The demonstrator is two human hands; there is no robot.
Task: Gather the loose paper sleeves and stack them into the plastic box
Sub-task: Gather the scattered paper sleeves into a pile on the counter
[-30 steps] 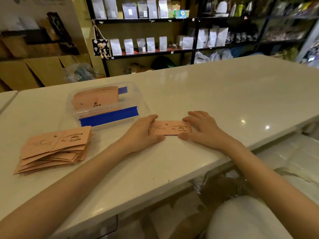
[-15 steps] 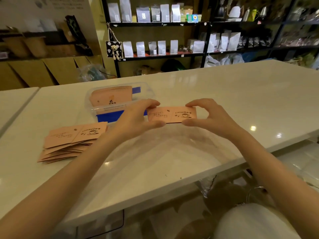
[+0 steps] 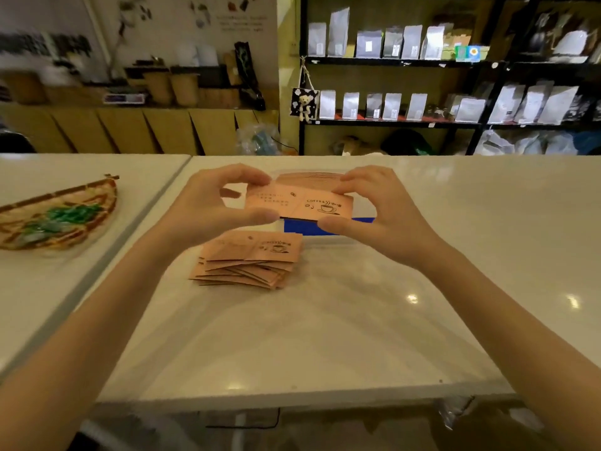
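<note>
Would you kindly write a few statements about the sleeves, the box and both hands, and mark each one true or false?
1. Both the left hand and the right hand hold one paper sleeve. True.
2. The held sleeve lies flat on the counter. False: it is lifted, in front of the plastic box.
3. A loose pile of sleeves sits on the counter. True.
4. The plastic box holds no sleeves. False: some show inside it.

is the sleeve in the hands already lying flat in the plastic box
No, the sleeve is pinched at its ends by the left hand and right hand, held up in front of the plastic box.
</note>
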